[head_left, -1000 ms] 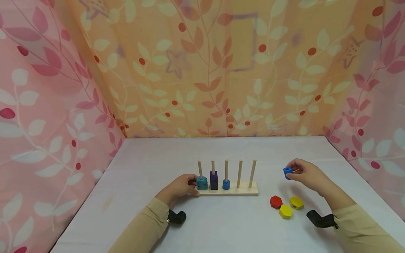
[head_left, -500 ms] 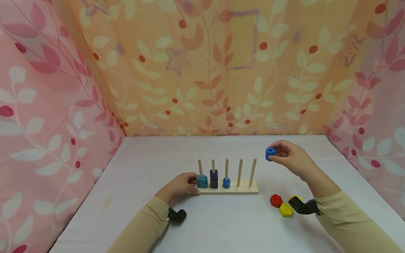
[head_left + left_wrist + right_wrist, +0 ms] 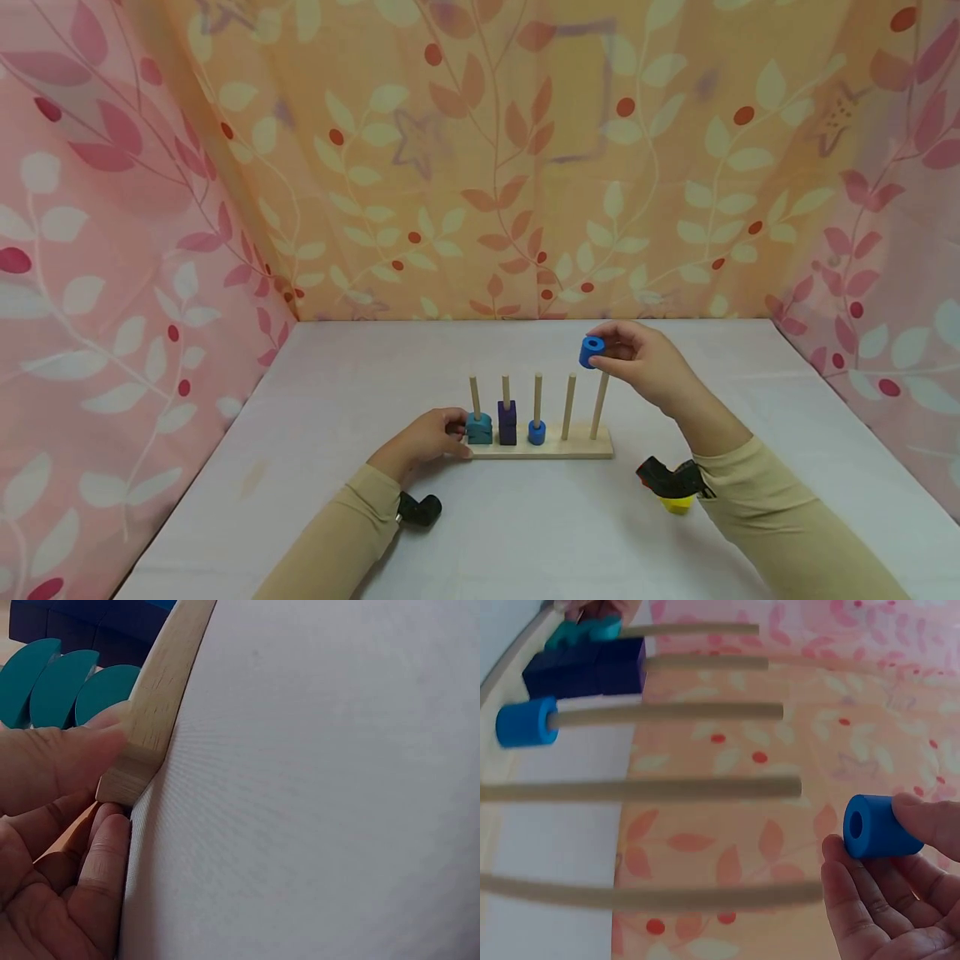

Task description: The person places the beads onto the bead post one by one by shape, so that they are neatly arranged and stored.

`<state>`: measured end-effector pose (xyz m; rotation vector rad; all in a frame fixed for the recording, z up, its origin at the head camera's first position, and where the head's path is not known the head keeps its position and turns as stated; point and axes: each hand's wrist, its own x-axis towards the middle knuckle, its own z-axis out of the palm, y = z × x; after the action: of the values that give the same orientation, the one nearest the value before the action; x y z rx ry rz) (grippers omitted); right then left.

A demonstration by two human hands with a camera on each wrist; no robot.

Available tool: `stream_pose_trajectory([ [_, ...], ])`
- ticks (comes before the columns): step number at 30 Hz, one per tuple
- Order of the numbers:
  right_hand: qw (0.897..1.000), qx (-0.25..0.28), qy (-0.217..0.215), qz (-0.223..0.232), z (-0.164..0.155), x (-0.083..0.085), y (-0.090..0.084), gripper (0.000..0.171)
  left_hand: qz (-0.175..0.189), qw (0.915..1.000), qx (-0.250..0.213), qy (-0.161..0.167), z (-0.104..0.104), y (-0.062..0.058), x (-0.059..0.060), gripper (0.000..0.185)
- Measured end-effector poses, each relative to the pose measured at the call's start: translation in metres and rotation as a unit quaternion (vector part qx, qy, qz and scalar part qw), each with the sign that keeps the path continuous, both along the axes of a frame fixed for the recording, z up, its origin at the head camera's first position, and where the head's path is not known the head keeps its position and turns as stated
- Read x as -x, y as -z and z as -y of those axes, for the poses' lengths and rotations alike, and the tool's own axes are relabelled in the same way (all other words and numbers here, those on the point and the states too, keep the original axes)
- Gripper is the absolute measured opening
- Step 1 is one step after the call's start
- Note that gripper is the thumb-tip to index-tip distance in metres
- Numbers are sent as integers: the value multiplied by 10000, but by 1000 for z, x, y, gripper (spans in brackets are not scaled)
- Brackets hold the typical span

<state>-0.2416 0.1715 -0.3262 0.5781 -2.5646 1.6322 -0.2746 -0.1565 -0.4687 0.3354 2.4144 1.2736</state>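
My right hand [image 3: 636,362] pinches a blue cylinder bead [image 3: 592,352] between thumb and fingers, up near the tops of the two rightmost pegs. Its hole shows in the right wrist view, where the bead [image 3: 881,827] is apart from the peg ends. My left hand [image 3: 433,435] holds the left end of the wooden peg board [image 3: 551,452], with the thumb on top of the base [image 3: 150,712] and fingers at its end. Teal pieces [image 3: 479,429] sit on the first peg, dark purple blocks [image 3: 507,423] on the second, one blue bead [image 3: 537,432] on the third. The other two pegs are bare.
A yellow hexagonal bead [image 3: 677,505] lies on the white-covered table [image 3: 525,533], partly hidden by the black wrist camera [image 3: 669,478] on my right arm. A sliver of red shows beside it. Another black wrist camera [image 3: 420,509] is on my left arm. Patterned curtains [image 3: 480,167] surround the table.
My right hand has carried the blue bead up and leftward from the right side to above the right-hand pegs. Its wrist camera now covers most of the loose beads. My left hand stays put.
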Motion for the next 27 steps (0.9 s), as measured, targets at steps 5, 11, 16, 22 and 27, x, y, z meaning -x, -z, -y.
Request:
stream_pose_trajectory([
  [5,9991,349,-217,-42,18,0,2,29,68,9999,-65,-59,0,1,0,40],
  [11,9979,552,-346,71,35,1,7,30,124,9998,-97,-146,-1,-1,-2,41],
  [16,9973,605,-401,111,46,-1,10,31,133,9997,-166,-127,-1,-1,-1,42],
  [22,9969,656,-418,118,53,-2,13,29,150,9996,-158,-166,-1,-2,-1,44],
  [27,9969,680,-329,209,57,-1,19,29,83,9998,-79,-178,-2,-1,-1,42],
])
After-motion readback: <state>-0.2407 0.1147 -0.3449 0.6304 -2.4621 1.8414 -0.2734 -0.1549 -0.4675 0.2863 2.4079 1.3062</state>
